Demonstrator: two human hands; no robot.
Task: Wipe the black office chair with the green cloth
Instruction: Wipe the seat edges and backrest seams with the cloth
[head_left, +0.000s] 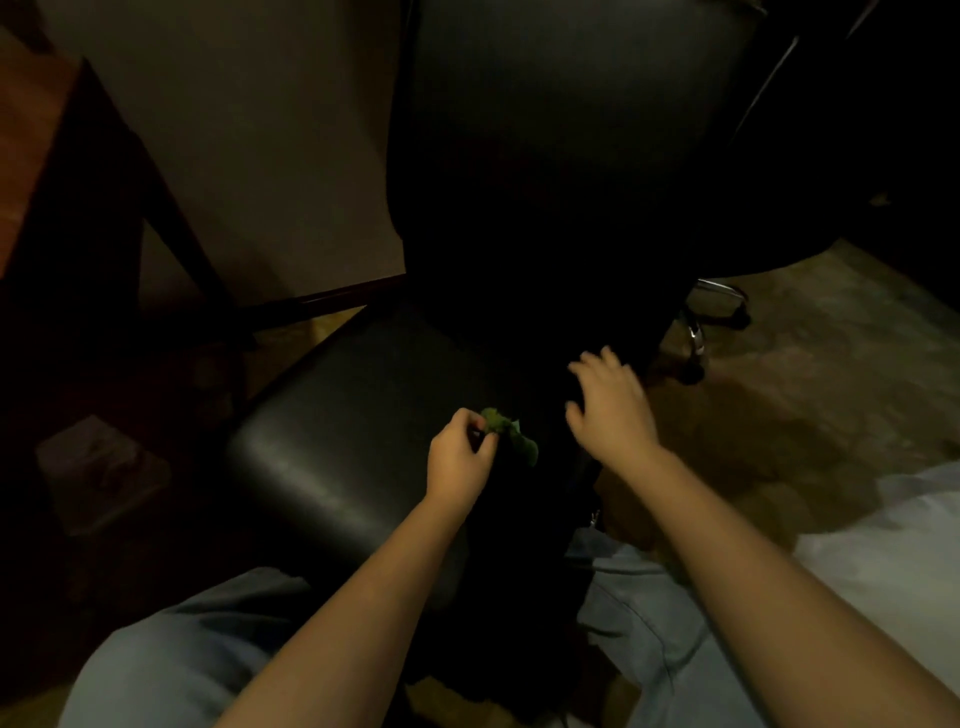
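Two knees in grey-blue trousers (171, 660) fill the bottom edge of the frame, and both bare forearms reach up from there toward the middle. The left hand (460, 460) has its fingers curled, pinching one end of the green cloth (511, 436), which lies bunched on the seat of the black office chair (337, 415), near the seat's dark right side. Just to the right, apart from the cloth, the right hand (610, 400) is spread flat with its fingers straight and holds nothing; whether it touches the chair is lost in shadow. The seat's rounded front edge catches light at centre left, and the backrest rises into the upper middle. A wooden desk (31, 156) crowds the left edge. At right, beyond the chrome base (719, 301), brown floor (810, 374) lies open, with white fabric (893, 545) at the lower right.
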